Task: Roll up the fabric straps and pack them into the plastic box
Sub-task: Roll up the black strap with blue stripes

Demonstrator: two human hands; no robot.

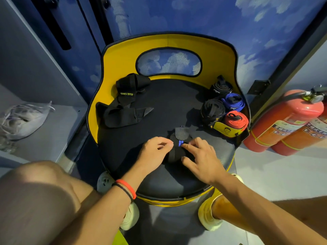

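The black strap [180, 133] being worked on lies in the middle of the chair seat [168, 103], close to its front edge. It has a grey fuzzy end pointing toward the back of the seat and a small blue patch [180, 143] on top. Both hands are on it.

The left hand [155, 151] is on the strap's left side. Its fingers are curled, and the thumb and a fingertip pinch the strap next to the blue patch. The right hand [201, 156] is on the strap's right side. Its fingers are spread wide and press down on the strap with their tips.

At the right edge of the seat four rolled straps stand close together: a black roll [220, 87] at the back, a blue roll [233, 101], a second black roll [212, 108] and a red roll [236, 120] nearest the front. A yellow label [224, 129] with a drawn face sits against the red one.

Near the back left of the seat lie loose black straps [123, 110], not rolled, one with green letters on it.

The chair has a yellow back [168, 41] with a hole in it. On the floor to the right of the chair lie red fire extinguishers [286, 121]. On a grey ledge to the left sits a crumpled plastic bag [24, 119]. The left wrist wears a red band and a black band [125, 189].
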